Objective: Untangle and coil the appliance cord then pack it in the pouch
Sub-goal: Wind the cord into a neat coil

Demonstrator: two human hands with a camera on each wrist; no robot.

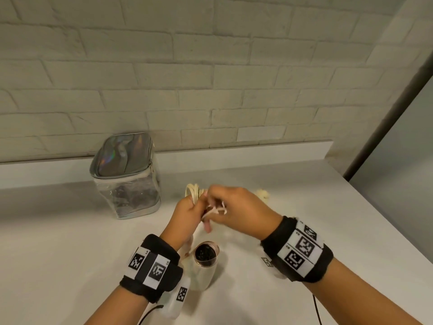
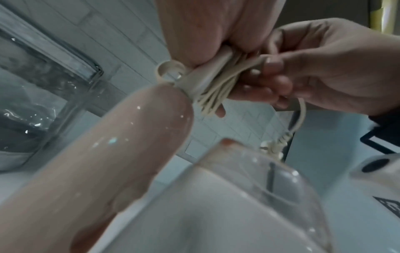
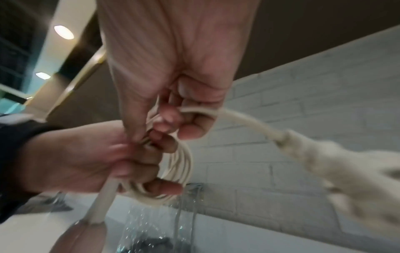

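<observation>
A cream cord coil is gripped in my left hand above the counter. My right hand pinches a loose stretch of the same cord beside the coil. In the right wrist view the coil loops round the left hand's fingers, and the cord runs from the right thumb to the blurred plug. The cord's other end joins a pink and white hair dryer lying below my hands. The clear pouch with a shiny zipped lid stands at the back left.
The white counter ends at a low ledge under a brick wall. The counter's right edge runs diagonally. The plug shows just behind my right hand. Black cables hang from both wristbands.
</observation>
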